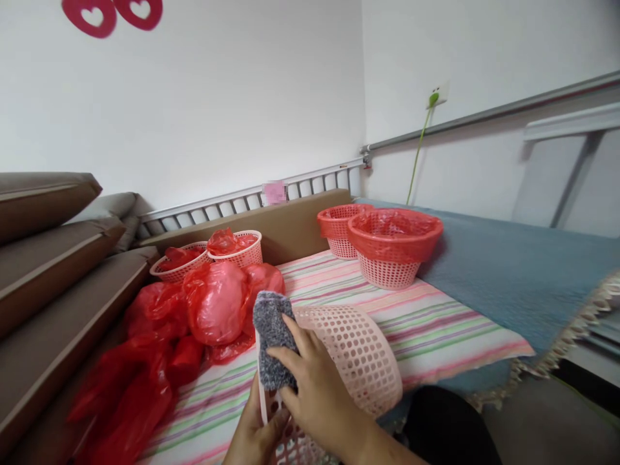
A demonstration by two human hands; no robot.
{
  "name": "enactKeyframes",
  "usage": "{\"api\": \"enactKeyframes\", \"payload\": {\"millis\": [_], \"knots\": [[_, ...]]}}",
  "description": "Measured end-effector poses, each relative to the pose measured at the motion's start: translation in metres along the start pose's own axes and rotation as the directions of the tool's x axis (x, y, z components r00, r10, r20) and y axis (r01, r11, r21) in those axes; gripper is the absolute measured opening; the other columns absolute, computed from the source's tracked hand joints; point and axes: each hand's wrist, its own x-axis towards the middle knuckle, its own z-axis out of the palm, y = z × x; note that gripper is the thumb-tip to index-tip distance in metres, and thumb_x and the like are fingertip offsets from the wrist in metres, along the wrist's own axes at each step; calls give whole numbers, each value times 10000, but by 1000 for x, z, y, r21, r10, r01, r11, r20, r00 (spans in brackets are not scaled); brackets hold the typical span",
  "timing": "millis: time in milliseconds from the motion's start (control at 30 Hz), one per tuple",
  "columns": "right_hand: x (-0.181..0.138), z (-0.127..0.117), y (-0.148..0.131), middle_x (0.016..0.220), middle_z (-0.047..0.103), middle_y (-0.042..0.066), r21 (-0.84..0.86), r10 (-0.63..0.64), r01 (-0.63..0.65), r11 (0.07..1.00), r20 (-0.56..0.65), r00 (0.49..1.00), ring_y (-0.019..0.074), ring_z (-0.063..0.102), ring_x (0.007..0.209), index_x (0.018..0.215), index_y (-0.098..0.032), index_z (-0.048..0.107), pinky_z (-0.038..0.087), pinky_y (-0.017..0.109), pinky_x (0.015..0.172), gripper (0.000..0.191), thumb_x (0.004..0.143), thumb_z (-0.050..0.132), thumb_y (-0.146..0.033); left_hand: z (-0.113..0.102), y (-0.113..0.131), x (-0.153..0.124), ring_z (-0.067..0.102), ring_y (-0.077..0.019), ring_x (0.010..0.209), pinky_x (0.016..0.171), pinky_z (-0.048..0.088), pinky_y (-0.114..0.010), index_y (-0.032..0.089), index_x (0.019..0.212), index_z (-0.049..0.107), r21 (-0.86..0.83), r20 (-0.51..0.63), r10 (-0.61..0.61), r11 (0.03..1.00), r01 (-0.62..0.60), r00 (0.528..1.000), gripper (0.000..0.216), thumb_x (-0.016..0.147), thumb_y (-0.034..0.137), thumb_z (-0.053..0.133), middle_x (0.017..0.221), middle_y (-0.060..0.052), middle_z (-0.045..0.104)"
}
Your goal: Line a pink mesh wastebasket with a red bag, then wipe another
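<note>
A pale pink plastic basket (356, 349) with a holed wall is tipped on its side near me, its rim facing left. My left hand (259, 423) grips that rim from below, thumb over the edge. A fuzzy grey cloth (276, 339) is folded over the upper part of the rim. My right hand (314, 381) presses the cloth against the basket, its fingers on the cloth's near side. The basket's lower end and part of the left fingers are hidden by my right hand and arm.
Red plastic bags (217, 303) lie to the left on a striped cloth (310, 274). Two baskets with red bags over their rims, one the nearer basket (390, 271), stand at right. A white basket (249, 252) holds red plastic. Brown cushions (62, 284) are stacked left.
</note>
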Motion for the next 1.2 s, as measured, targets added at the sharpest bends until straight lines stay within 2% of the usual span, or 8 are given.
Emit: {"api": "enactKeyframes", "payload": {"millis": [200, 367, 567, 767, 867, 933, 1033, 1200], "knots": [[7, -40, 22, 1491, 210, 55, 91, -85, 65, 994, 235, 968, 252, 288, 1320, 1402, -345, 254, 318, 428, 1042, 813, 714, 647, -167, -5, 3, -2, 622, -261, 948, 746, 499, -358, 334, 1344, 311, 55, -29, -47, 997, 49, 998, 798, 675, 307, 745, 1202, -105, 582], [11, -59, 23, 1505, 168, 20, 3, -189, 194, 981, 237, 953, 269, 208, 1348, 1332, -381, 383, 252, 453, 1071, 789, 652, 744, -211, -5, 4, -1, 639, -260, 914, 744, 505, -367, 308, 1282, 382, 63, -5, -66, 996, 67, 998, 688, 690, 306, 733, 1125, -96, 615], [24, -24, 29, 1488, 218, 42, -8, -293, 301, 954, 202, 934, 252, 197, 1342, 1304, -337, 435, 223, 455, 1072, 722, 657, 754, -302, -4, 9, -1, 633, -276, 949, 752, 512, -382, 300, 1312, 343, 101, 15, -59, 993, 57, 998, 685, 727, 317, 698, 1213, -122, 569], [42, -13, 45, 1348, 425, 27, 15, -225, 226, 974, -52, 973, 209, 391, 1189, 1166, -286, 556, 327, 413, 1007, 447, 745, 598, -144, -3, 12, -2, 628, -291, 960, 751, 515, -407, 322, 1418, 126, 100, -64, -74, 992, 80, 995, 921, 706, 321, 711, 1232, -139, 560], [39, -22, 42, 1264, 491, 49, -17, -101, 100, 995, -286, 953, 216, 415, 1143, 1134, -231, 555, 346, 416, 989, 441, 721, 540, -78, 1, 12, -2, 619, -296, 965, 723, 522, -385, 283, 1420, 148, 125, -127, -84, 987, 100, 988, 913, 701, 330, 708, 1233, -153, 545], [32, -25, 35, 1224, 520, 60, -37, -71, 62, 997, -336, 939, 225, 420, 1119, 1127, -207, 544, 353, 425, 979, 433, 712, 535, -82, 5, 14, -1, 618, -297, 966, 727, 519, -383, 269, 1408, 196, 137, -144, -80, 986, 99, 986, 876, 700, 329, 709, 1231, -152, 538], [20, -18, 21, 1244, 519, 48, -54, -166, 159, 986, -174, 971, 224, 423, 1069, 1090, -202, 557, 384, 400, 943, 400, 702, 563, -103, 11, 18, 0, 616, -288, 962, 761, 509, -387, 258, 1365, 300, 151, -101, -55, 986, 70, 993, 780, 704, 316, 709, 1174, -131, 575], [9, -10, 23, 1291, 490, 5, 21, -283, 282, 959, 25, 959, 211, 385, 1084, 1040, -215, 591, 367, 385, 962, 383, 684, 554, -79, 14, 18, -2, 616, -267, 951, 774, 503, -375, 269, 1318, 371, 142, -77, -67, 987, 78, 995, 684, 719, 298, 700, 1123, -101, 625]]}}
